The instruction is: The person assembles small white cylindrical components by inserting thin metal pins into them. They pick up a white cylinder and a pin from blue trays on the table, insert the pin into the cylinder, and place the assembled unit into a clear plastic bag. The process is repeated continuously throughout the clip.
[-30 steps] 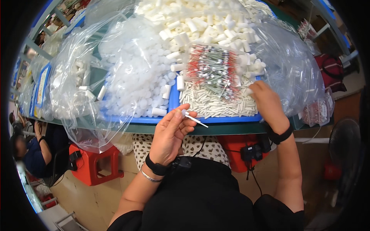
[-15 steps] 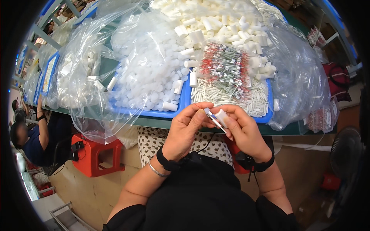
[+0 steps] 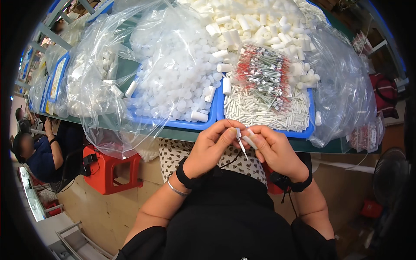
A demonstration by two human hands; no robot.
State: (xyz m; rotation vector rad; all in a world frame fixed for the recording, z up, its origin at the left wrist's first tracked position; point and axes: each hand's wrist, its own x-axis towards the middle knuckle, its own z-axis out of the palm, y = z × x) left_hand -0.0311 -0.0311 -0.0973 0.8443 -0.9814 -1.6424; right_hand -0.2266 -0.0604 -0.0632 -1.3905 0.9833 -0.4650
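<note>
A: Status on our hands?

B: Fine fingertip work, by our read. We'd pinch lightly, brace the fingertips against each other and leave both parts' ends in plain sight. Too hard a squeeze could bend the thin one.

A: Which parts?

B: A thin white rod (image 3: 243, 150) with a small white cap-like piece (image 3: 238, 133) at its upper end, plus a short white cylinder (image 3: 250, 142). We'd hold the rod steady by the top and let the cylinder hand do the fine aiming.

A: Grip on each?

B: Left hand (image 3: 212, 143): thumb and fingertips pinched closed at the rod's top, lower end sticking out free, tilted down to the right. Right hand (image 3: 277, 149): fingers curled, thumb pressed on the cylinder.

A: Parts touching?

B: Can't tell; just beside each other at least.

A: Where are we?

B: At the near edge of the dark green tabletop (image 3: 173, 133), just in front of the blue plastic tray (image 3: 311, 108) of short white sticks. Clear plastic box (image 3: 262, 78) of red-and-silver pins sits on those sticks, beyond our fingers.
</note>
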